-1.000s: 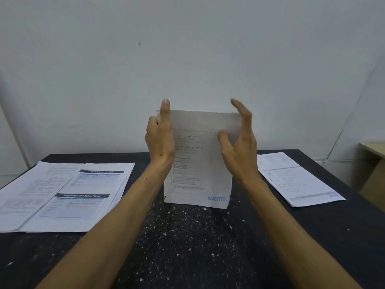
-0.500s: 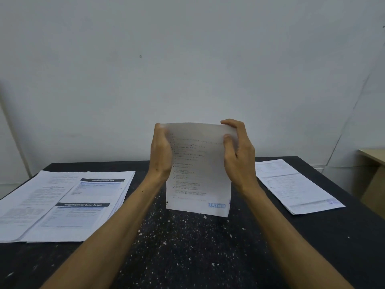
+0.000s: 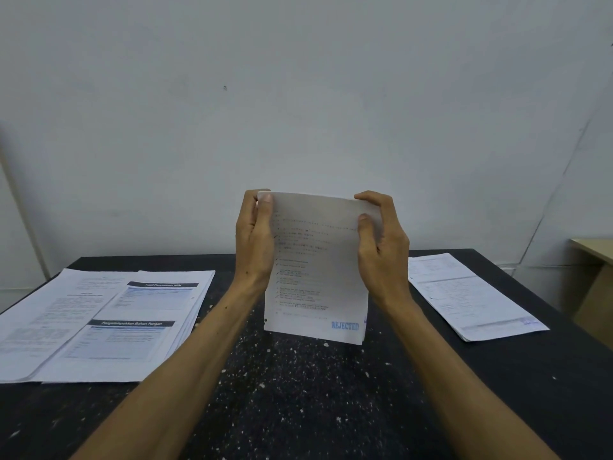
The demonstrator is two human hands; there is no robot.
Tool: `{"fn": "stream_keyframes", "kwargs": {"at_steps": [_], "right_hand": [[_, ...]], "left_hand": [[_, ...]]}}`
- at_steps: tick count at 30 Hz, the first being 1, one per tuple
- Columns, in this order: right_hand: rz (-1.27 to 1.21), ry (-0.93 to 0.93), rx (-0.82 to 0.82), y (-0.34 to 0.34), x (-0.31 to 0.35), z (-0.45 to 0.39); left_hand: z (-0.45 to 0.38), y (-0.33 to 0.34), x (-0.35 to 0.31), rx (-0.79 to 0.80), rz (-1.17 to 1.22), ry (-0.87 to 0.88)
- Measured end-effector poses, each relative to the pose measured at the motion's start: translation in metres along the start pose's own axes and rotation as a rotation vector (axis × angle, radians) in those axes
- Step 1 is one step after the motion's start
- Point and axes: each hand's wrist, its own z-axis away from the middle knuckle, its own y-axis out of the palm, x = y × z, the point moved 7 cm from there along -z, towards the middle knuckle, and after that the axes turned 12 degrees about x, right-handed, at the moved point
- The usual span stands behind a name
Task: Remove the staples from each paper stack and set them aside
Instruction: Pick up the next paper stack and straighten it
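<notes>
Nearest the camera, two bare forearms reach forward over a black tabletop point(image 3: 298, 403) flecked with small white specks. At the middle, both hands hold a thin white printed paper stack point(image 3: 318, 270) upright, its lower edge hanging just above the tabletop and a blue "REJECTED" stamp point(image 3: 345, 326) near its bottom right corner. The left hand point(image 3: 253, 242) has its grip closed on the stack's upper left corner, thumb on the printed side and fingers curled behind. The right hand point(image 3: 381, 247) pinches the upper right corner the same way, thumb in front and fingers wrapped over the top edge. No staple can be made out at this size. To the left lies a wide spread of white printed sheets with dark heading bars point(image 3: 106, 320), flat on the tabletop. To the right, well apart, lies another white printed paper stack point(image 3: 471, 293), angled. Behind the tabletop rises a plain pale wall point(image 3: 298, 94).
</notes>
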Motion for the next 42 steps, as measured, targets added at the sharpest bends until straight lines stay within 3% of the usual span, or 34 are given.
{"fn": "stream_keyframes", "kwargs": {"at_steps": [13,25,32,42], "right_hand": [[-0.112,0.123,-0.033,-0.003,-0.012,-0.002],[-0.209,0.13,0.002,-0.002,-0.014,-0.001],[-0.161,0.121,-0.008,-0.001,-0.012,0.002],[-0.08,0.052,-0.09,0.008,0.001,0.014]], "left_hand": [[-0.004,-0.01,0.005,0.007,0.079,-0.02],[-0.004,-0.012,0.0,-0.027,-0.004,0.002],[-0.007,-0.007,0.004,0.036,-0.131,0.015],[0.011,0.002,-0.002,-0.191,-0.204,0.007]]}}
